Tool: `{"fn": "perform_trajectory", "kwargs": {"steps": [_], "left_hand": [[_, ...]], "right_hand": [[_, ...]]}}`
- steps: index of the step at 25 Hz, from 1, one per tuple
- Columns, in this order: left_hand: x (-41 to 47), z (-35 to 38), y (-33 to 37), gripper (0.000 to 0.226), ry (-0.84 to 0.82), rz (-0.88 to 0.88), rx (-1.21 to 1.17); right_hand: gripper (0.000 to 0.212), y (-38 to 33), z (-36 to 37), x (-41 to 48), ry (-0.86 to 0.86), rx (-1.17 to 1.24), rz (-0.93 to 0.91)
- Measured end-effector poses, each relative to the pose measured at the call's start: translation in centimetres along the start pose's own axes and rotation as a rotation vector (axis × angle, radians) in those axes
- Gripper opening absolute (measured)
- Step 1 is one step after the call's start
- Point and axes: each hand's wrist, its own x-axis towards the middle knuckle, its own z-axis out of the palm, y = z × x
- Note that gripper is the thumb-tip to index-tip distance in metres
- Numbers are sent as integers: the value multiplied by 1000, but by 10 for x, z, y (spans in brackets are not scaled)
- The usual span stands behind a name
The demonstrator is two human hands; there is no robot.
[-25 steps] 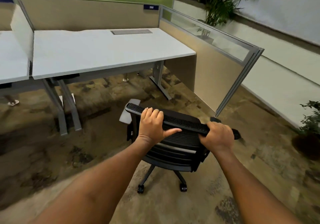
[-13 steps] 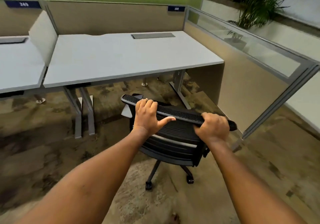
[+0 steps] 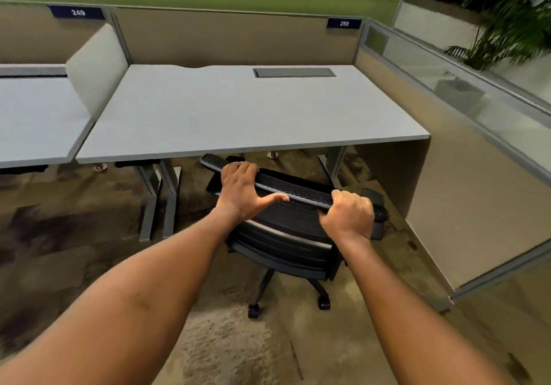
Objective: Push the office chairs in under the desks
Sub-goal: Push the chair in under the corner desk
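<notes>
Already both hands, left hand [image 3: 240, 192] and right hand [image 3: 348, 217], are clenched over the top rail of the office chair [image 3: 286, 235], whose front sits at the edge of desk [image 3: 238, 116] 250, and its right armrest [image 3: 376, 205], seemingly level with the top, could snag there.

Floor [image 3: 89, 253]: mottled brown and tan carpet, carrying a black office chair [image 3: 286, 235] on castors, which stands just before the near edge of the right-hand bench [image 3: 238, 116], the top of its backrest at that edge. This bench has a pale grey top, bare save a flush grey cover plate [image 3: 294, 72] near its rear edge, and stands on grey metal legs [image 3: 156, 202] resting on the carpet. A second pale bench [image 3: 32, 116] adjoins at left, parted by a low white screen [image 3: 98, 62].
</notes>
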Motion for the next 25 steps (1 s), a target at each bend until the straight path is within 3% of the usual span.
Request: {"fn": "perform_trajectory", "kwargs": {"steps": [8,14,17,21,25], "left_hand": [[77,30,-33,83,-4,-17,-17],[126,30,-64,69,-196,103,-150],[135,35,-71,63,-182,112,-73],[127,32,-55,64,-195,82,47],[82,16,-29,67,-133,-9,25]], "right_hand": [[29,-12,38,81,25,-19,-1],[25,-16,37,136,-149,-116,-17],[38,-18,42,147,-185,-121,-28],[71,-6,35,154,-307,-74,60],[81,-3,26,123,-200,-114,42]]}}
